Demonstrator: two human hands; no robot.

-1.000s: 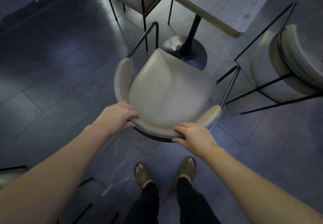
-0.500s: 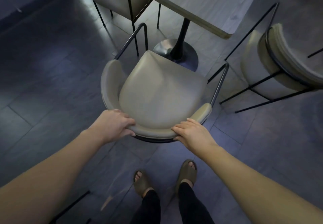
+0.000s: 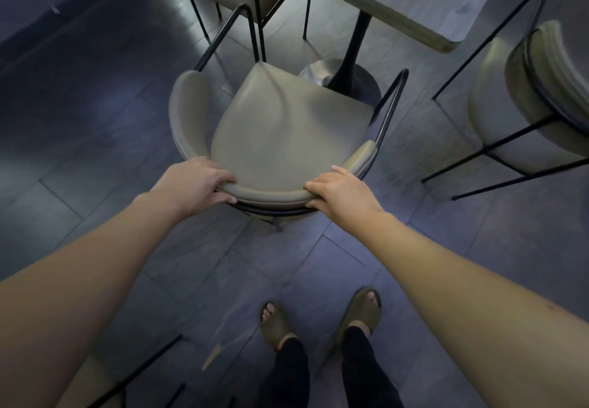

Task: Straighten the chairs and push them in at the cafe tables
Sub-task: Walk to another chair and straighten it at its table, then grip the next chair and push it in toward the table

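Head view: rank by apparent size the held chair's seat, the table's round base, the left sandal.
1. Seat, clearly the largest.
2. Round base, partly hidden behind the seat, so its full extent is unsure.
3. Left sandal, smallest, though it looks close to the base's visible part; not a firm ranking.

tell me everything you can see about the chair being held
The chair has a smooth taupe seat that looks like leather, a curved padded backrest in the same material and a thin black metal frame with looped arms. It stands upright on the dark tiled floor, facing the table, its seat not yet under the top. The left hand and right hand grip the backrest's top edge.
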